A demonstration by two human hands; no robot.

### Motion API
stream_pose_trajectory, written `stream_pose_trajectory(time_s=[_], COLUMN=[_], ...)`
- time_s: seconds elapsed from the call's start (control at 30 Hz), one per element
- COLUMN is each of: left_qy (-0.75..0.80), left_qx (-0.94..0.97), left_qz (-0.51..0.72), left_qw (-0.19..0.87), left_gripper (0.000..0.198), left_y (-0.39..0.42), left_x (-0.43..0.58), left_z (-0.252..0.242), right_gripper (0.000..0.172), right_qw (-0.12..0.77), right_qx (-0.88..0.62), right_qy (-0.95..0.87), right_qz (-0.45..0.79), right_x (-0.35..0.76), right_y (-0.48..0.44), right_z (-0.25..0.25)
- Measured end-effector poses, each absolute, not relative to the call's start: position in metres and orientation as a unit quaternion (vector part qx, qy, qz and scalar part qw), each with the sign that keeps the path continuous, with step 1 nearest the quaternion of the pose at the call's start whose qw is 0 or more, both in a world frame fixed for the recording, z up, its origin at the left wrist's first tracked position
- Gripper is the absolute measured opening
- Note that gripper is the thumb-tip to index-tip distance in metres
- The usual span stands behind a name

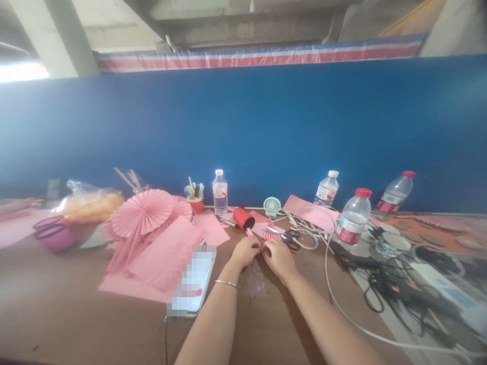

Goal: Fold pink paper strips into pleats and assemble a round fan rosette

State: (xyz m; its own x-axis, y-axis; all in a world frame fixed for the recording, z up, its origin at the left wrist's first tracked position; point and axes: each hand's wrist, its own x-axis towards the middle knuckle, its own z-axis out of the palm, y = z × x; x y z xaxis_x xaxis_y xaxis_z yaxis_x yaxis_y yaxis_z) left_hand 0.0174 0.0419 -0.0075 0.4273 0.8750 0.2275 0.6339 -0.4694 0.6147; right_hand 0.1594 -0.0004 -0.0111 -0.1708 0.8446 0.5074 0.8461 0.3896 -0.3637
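My left hand point(246, 251), with a bangle at its wrist, is closed, its fingertips pinched together against those of my right hand point(279, 258). Between and just beyond the fingers shows a small piece of pleated pink paper point(271, 233), which both hands seem to pinch at its near end; the fingers hide most of that end. Black-handled scissors point(292, 239) lie right beside my right hand, blades toward the pleats. A red cup point(243, 219) rests on its side beyond my left hand, its dark mouth facing me.
Left are pink paper fans point(142, 213), pink sheets point(163, 251), a phone point(192, 284) and a purple basket point(57, 235). Behind stand a water bottle point(219, 192) and a pen cup point(196, 204). Right are a small fan point(272, 206), more bottles point(353, 223), cables and a power strip point(443, 284).
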Motion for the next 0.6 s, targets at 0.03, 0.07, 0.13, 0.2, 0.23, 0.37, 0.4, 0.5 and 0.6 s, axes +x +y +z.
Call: stream_pose_trajectory(time_s=[0.03, 0.07, 0.13, 0.2, 0.23, 0.37, 0.4, 0.5, 0.6], left_qy=[0.464, 0.466, 0.468, 0.467, 0.467, 0.463, 0.461, 0.461, 0.466], left_qx=[0.814, 0.814, 0.814, 0.814, 0.814, 0.815, 0.815, 0.814, 0.815], left_qz=[0.268, 0.267, 0.264, 0.262, 0.262, 0.266, 0.268, 0.269, 0.257], left_qw=[0.224, 0.223, 0.222, 0.223, 0.224, 0.227, 0.227, 0.229, 0.228], left_gripper=[0.009, 0.009, 0.009, 0.008, 0.008, 0.009, 0.009, 0.007, 0.007], left_y=[0.0418, 0.0416, 0.0411, 0.0406, 0.0405, 0.0407, 0.0409, 0.0412, 0.0409], left_x=[0.0175, 0.0176, 0.0177, 0.0175, 0.0174, 0.0169, 0.0168, 0.0168, 0.0171], left_z=[-0.0072, -0.0067, -0.0057, -0.0049, -0.0047, -0.0057, -0.0059, -0.0055, -0.0037], right_gripper=[0.011, 0.012, 0.012, 0.011, 0.011, 0.01, 0.01, 0.01, 0.011], right_qw=[0.328, 0.325, 0.32, 0.315, 0.314, 0.322, 0.325, 0.329, 0.33], right_qx=[-0.552, -0.553, -0.558, -0.563, -0.565, -0.568, -0.568, -0.569, -0.567], right_qy=[-0.767, -0.767, -0.766, -0.764, -0.763, -0.757, -0.756, -0.753, -0.755], right_qz=[-0.001, -0.001, -0.001, -0.001, -0.002, -0.015, -0.019, -0.023, -0.022], right_x=[0.1595, 0.1595, 0.1597, 0.1598, 0.1598, 0.1599, 0.1598, 0.1595, 0.1594], right_y=[-0.0008, -0.0012, -0.0014, -0.0012, -0.001, -0.0006, -0.0006, -0.0008, -0.0009], right_z=[-0.0104, -0.0098, -0.0092, -0.0096, -0.0099, -0.0115, -0.0118, -0.0125, -0.013])
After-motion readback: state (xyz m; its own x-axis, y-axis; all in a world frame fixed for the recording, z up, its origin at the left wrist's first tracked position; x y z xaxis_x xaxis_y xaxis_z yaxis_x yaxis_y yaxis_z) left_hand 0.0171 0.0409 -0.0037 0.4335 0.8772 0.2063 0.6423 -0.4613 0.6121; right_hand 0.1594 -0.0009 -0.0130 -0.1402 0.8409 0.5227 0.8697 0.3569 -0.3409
